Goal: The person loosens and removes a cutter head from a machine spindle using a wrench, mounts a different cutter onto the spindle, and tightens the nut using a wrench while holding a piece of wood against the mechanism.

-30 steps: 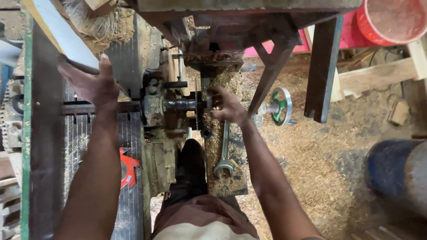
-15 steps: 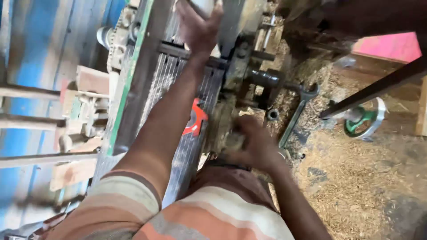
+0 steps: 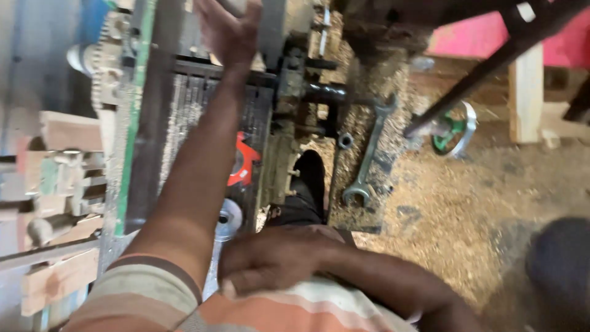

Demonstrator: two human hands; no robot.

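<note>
Sawdust-strewn floor (image 3: 467,203) lies beside metal machine bed (image 3: 184,123).

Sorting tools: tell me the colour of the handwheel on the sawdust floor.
Green hub with a silvery rim: the handwheel, seen in the head view.

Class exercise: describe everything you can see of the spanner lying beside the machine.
The spanner is a long, double-ended open wrench of dull grey metal. It lies flat and slightly slanted on a dark ledge strewn with sawdust, one open jaw near the person, the other end by a dark shaft. A small nut sits just beside it. Neither hand touches it.
</note>
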